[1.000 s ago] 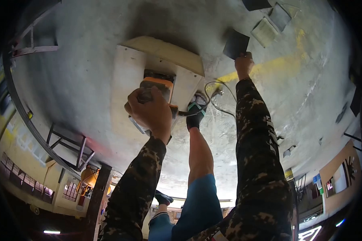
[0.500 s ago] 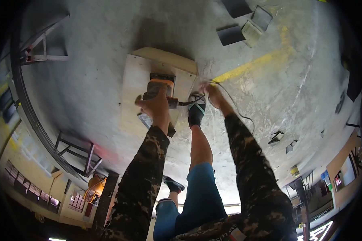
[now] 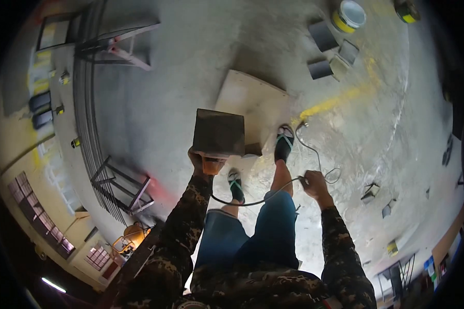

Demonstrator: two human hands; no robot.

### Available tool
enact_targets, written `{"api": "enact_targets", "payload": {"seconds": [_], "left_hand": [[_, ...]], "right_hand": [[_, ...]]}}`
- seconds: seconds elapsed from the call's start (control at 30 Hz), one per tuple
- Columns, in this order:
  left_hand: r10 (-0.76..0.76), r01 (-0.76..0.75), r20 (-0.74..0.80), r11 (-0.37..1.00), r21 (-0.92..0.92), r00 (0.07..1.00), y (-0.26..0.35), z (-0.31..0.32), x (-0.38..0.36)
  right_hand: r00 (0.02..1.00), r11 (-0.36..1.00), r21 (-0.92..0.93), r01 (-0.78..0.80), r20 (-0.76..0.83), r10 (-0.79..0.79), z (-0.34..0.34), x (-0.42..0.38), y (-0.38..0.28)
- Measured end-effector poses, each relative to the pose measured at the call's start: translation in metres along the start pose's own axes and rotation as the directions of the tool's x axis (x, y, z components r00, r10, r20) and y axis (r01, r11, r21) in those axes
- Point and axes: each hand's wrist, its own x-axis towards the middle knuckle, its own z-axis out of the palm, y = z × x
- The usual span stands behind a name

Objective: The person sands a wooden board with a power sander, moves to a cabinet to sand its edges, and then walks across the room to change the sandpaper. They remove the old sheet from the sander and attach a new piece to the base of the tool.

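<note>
My left hand [image 3: 197, 164] grips an orange and black power sander [image 3: 214, 165], tilted up so that its dark square pad [image 3: 219, 132] faces me. My right hand [image 3: 316, 186] is closed round the sander's dark cord [image 3: 258, 202], which hangs in a curve between the two hands and runs on to the floor. Beyond the sander, a pale wooden box or board [image 3: 255, 103] lies on the floor near my feet. The pad partly hides it. Fingers of my left hand are mostly behind the tool.
Dark and pale square pieces [image 3: 322, 36] lie at the upper right beside a bucket [image 3: 349, 16]. A yellow stripe [image 3: 335, 102] marks the concrete floor. Metal frames [image 3: 121, 188] and long bars [image 3: 87, 113] are on the left. Small scraps [image 3: 370, 192] lie to the right.
The sander has been lifted off the wooden piece and turned pad toward me. My right hand has moved back toward my body with the cord. The view has shifted and my feet stand differently.
</note>
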Motion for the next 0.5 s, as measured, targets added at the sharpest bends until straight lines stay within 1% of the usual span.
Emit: {"api": "enact_targets", "payload": {"seconds": [0.03, 0.07, 0.1, 0.13, 0.17, 0.2, 0.23, 0.27, 0.3, 0.33, 0.4, 0.43, 0.47, 0.5], "left_hand": [[0.098, -0.088, -0.332, 0.995, 0.045, 0.938, -0.002, 0.031, -0.004], [0.188, -0.154, -0.620, 0.982, 0.109, 0.762, 0.000, 0.054, -0.011], [0.136, -0.068, -0.510, 0.986, 0.150, 0.850, 0.014, 0.041, -0.034], [0.127, -0.058, -0.481, 0.986, 0.155, 0.867, 0.029, 0.029, -0.051], [0.056, 0.002, -0.264, 0.977, 0.212, 0.963, 0.044, 0.024, -0.058], [-0.013, 0.045, -0.135, 0.971, 0.237, 0.991, 0.046, 0.032, -0.064], [-0.081, 0.079, -0.004, 0.959, 0.272, 0.997, 0.047, 0.041, -0.069], [-0.096, 0.091, -0.003, 0.937, 0.336, 0.995, 0.040, 0.068, -0.071], [-0.113, 0.109, -0.014, 0.912, 0.394, 0.994, 0.032, 0.092, -0.079], [-0.163, 0.147, 0.009, 0.911, 0.385, 0.987, 0.022, 0.109, -0.089], [-0.188, 0.153, 0.019, 0.851, 0.502, 0.982, 0.000, 0.140, -0.108], [-0.294, 0.222, 0.120, 0.884, 0.411, 0.948, -0.013, 0.156, -0.115], [-0.330, 0.250, 0.135, 0.876, 0.413, 0.934, -0.027, 0.170, -0.125], [-0.325, 0.244, 0.120, 0.867, 0.434, 0.938, -0.041, 0.184, -0.133]], "right_hand": [[0.995, 0.993, -0.062, -0.096, 0.017, 0.097, -0.002, -0.020, 0.004], [0.961, 0.958, -0.101, -0.267, 0.044, 0.272, -0.004, -0.039, 0.003], [0.944, 0.943, -0.098, -0.319, 0.060, 0.326, -0.009, -0.059, -0.007], [0.923, 0.923, -0.097, -0.374, 0.060, 0.380, -0.014, -0.075, -0.015], [0.927, 0.923, -0.100, -0.373, 0.010, 0.375, -0.018, -0.080, -0.033], [0.945, 0.963, 0.106, -0.247, -0.194, 0.264, -0.016, -0.093, -0.061], [0.892, 0.963, 0.263, -0.066, -0.417, 0.175, -0.020, -0.105, -0.096], [0.936, 0.955, 0.255, -0.152, -0.273, 0.221, -0.048, -0.116, -0.153], [0.931, 0.951, 0.308, 0.007, -0.349, 0.106, -0.062, -0.121, -0.211], [0.881, 0.974, 0.153, 0.166, -0.468, -0.076, -0.065, -0.128, -0.258], [0.888, 0.958, 0.141, 0.249, -0.428, -0.168, -0.063, -0.147, -0.330], [0.908, 0.926, 0.342, 0.160, -0.420, -0.002, -0.050, -0.157, -0.365], [0.872, 0.959, 0.179, 0.220, -0.477, -0.111, -0.041, -0.162, -0.385], [0.821, 0.966, 0.006, 0.260, -0.527, -0.218, -0.032, -0.167, -0.406]]}}
